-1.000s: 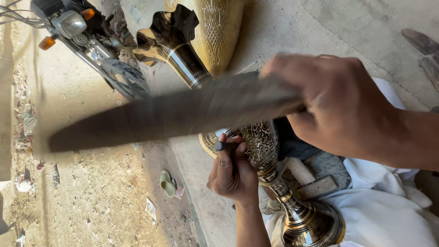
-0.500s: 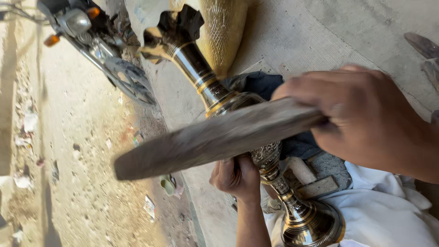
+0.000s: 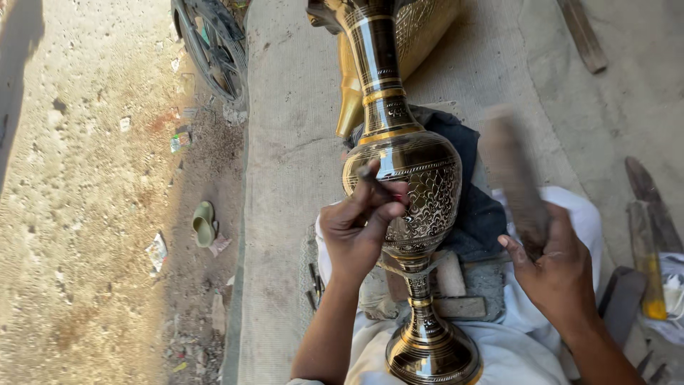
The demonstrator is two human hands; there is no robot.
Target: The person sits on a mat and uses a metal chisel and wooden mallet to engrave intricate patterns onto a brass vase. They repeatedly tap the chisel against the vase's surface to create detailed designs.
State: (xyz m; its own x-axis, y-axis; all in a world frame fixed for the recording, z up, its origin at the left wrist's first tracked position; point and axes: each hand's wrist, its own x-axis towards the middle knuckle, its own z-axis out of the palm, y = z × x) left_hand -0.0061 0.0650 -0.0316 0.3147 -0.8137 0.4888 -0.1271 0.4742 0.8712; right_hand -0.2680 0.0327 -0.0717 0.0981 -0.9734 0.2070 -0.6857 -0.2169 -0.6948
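The brass vase (image 3: 402,185) lies across our lap, neck toward 12 o'clock. Our left hand (image 3: 356,228) pinches a small chisel (image 3: 372,173) against its belly; our right hand (image 3: 552,267), at 3 o'clock, grips a wooden mallet (image 3: 513,178). We judge the vase heavy, rigid and slippery; hold it at the stem.

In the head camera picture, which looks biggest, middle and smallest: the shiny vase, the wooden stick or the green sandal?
1. Engraved brass vase
2. Flat wooden stick, blurred and nearer the camera, so unsure
3. Green sandal, farther away
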